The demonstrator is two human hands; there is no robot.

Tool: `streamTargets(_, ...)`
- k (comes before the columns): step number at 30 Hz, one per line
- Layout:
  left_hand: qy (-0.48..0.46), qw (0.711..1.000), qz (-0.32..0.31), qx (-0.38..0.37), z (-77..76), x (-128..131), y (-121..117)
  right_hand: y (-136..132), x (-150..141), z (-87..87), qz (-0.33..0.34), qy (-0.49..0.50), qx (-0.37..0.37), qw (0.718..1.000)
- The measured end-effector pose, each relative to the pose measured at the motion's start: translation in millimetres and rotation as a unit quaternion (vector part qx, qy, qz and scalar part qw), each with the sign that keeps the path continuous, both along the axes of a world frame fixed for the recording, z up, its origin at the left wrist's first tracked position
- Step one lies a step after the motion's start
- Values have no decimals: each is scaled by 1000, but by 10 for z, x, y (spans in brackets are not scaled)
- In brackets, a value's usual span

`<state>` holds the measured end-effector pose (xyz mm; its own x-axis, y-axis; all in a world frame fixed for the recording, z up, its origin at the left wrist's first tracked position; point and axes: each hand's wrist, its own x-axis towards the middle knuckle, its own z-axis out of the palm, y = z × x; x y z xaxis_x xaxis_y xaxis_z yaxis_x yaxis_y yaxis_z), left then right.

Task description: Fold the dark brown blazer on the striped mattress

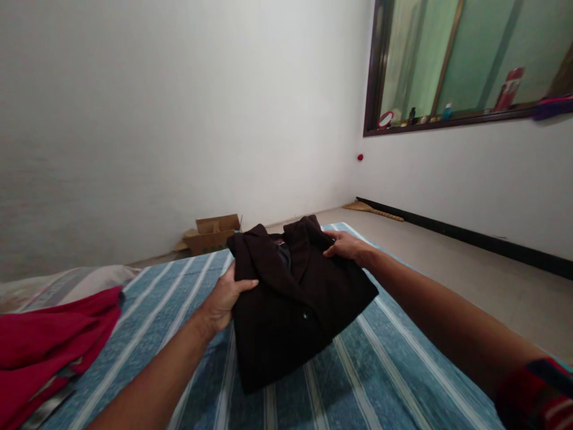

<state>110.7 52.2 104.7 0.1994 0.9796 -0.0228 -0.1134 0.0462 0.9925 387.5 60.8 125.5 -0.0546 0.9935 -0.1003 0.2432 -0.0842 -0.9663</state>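
Note:
A dark brown jacket (286, 310), folded to a squarish bundle with its collar at the far side, is held above a bed with a blue striped sheet (188, 298). One small button shows on its front. My left hand (228, 298) grips the left edge, thumb on top and fingers hidden underneath. My right hand (344, 246) is closed on the far right shoulder, near the collar. The near edge of the jacket hangs tilted down toward me.
Red cloth (58, 328) lies on the bed at the left, beside a pale bundle (85, 280). Past the bed stand an open cardboard box (212, 236) and a broom (371, 209) on the floor. A window ledge (447, 122) at the right holds small items.

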Motion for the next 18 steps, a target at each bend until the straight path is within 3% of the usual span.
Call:
streamTargets(6, -55, 996, -35, 61, -108, 749, 694, 421, 704, 131, -51, -57, 11, 997)
streamTargets(11, -84, 992, -49, 75, -200, 1286, 1100, 705, 1201, 128, -92, -91, 15, 991)
streamTargets(15, -85, 993, -46, 61, -430, 1579, 1351, 882, 1494, -61, -133, -172, 11, 976)
streamTargets(18, -44, 998, 11, -31, -754, 1723, 1469, 925, 1635, -398, -171, -243, -10, 955)
